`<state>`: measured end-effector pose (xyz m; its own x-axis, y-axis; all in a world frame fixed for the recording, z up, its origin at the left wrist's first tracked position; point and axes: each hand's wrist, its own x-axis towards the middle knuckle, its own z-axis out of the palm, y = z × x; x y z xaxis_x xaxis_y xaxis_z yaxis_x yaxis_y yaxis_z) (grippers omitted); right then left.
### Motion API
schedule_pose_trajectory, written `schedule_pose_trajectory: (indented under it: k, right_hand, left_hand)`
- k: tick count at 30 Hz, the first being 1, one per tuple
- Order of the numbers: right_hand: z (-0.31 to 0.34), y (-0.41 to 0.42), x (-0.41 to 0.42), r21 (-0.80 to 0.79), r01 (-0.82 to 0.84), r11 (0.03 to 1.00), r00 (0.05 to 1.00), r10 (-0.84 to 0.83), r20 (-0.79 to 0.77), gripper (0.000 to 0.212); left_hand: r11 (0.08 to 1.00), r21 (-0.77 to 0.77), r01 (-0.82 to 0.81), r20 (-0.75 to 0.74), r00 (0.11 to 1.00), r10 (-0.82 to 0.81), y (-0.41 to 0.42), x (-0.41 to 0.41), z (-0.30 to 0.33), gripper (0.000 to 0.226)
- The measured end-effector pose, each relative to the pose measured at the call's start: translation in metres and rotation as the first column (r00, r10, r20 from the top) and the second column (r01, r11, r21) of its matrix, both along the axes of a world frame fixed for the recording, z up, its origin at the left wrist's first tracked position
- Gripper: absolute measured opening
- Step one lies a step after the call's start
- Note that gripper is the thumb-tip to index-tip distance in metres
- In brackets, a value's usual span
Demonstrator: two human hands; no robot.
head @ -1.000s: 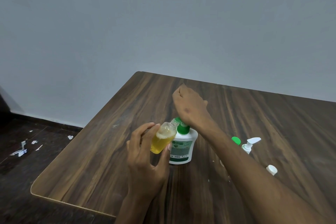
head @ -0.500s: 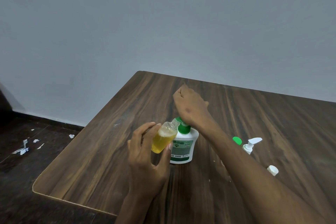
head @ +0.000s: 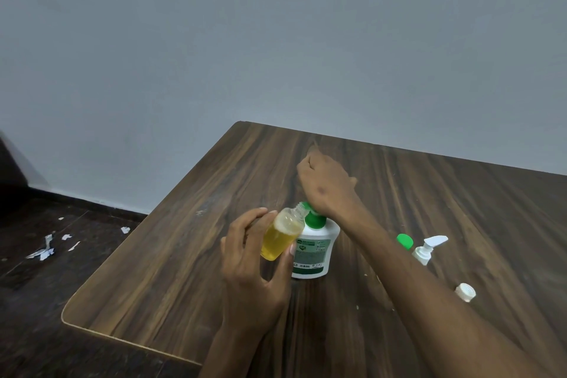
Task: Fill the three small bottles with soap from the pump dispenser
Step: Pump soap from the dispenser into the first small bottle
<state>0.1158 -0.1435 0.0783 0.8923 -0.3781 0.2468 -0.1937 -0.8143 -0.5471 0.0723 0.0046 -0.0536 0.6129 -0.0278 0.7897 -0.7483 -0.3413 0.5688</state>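
A white pump dispenser (head: 316, 250) with a green pump head stands mid-table. My right hand (head: 325, 186) lies on top of the pump head, fingers curled over it and hiding the nozzle. My left hand (head: 250, 267) holds a small clear bottle (head: 280, 238) tilted, its open neck against the pump's spout. The bottle holds yellow soap with foam on top, more than half full. Right of my forearm stand a bottle with a green cap (head: 405, 241) and a bottle with a white pump top (head: 428, 247). A white-capped bottle (head: 464, 291) sits nearer.
The dark wooden table (head: 184, 270) has its rounded front-left corner close to me. A grey wall runs behind. White paper scraps (head: 46, 250) lie on the dark floor at left.
Both hands and the small bottle keep almost the same pose over the dispenser. The view has shifted slightly.
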Motion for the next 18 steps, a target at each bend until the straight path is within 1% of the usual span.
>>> schedule_pose_trajectory:
  k: [2, 5, 8, 12, 15, 18]
  right_hand:
    - [0.0002, 0.0001, -0.0001, -0.001, -0.008, 1.000, 1.000, 0.008, -0.013, 0.025]
    - [0.0004, -0.0003, 0.0009, -0.022, -0.004, 1.000, 1.000, 0.004, 0.023, 0.025]
    - [-0.0010, -0.0010, 0.0007, -0.015, -0.009, 1.000, 1.000, 0.009, -0.025, 0.025]
    - [0.0003, -0.0017, 0.0005, -0.031, -0.003, 1.000, 1.000, 0.004, 0.013, 0.024]
    - [-0.0027, -0.0008, 0.0020, -0.024, 0.000, 1.000, 1.000, -0.001, -0.019, 0.023]
    - [-0.0024, -0.0027, 0.0020, -0.039, 0.007, 0.999, 1.000, -0.006, 0.018, 0.022]
  left_hand:
    - [1.000, 0.001, 0.000, 0.004, 1.000, 0.000, 0.0000, -0.0001, -0.0008, 0.044]
    - [1.000, -0.011, 0.005, 0.004, 1.000, -0.005, 0.0000, 0.0008, -0.0010, 0.044]
    - [1.000, -0.006, 0.004, 0.003, 1.000, -0.004, -0.0001, 0.0006, -0.0006, 0.044]
    - [1.000, -0.008, 0.012, 0.003, 1.000, -0.012, 0.0003, 0.0008, -0.0001, 0.044]
    - [1.000, -0.004, 0.010, 0.000, 1.000, -0.010, 0.0002, 0.0004, 0.0003, 0.044]
    - [1.000, -0.010, 0.017, 0.006, 1.000, -0.017, 0.0002, -0.0001, 0.0008, 0.044]
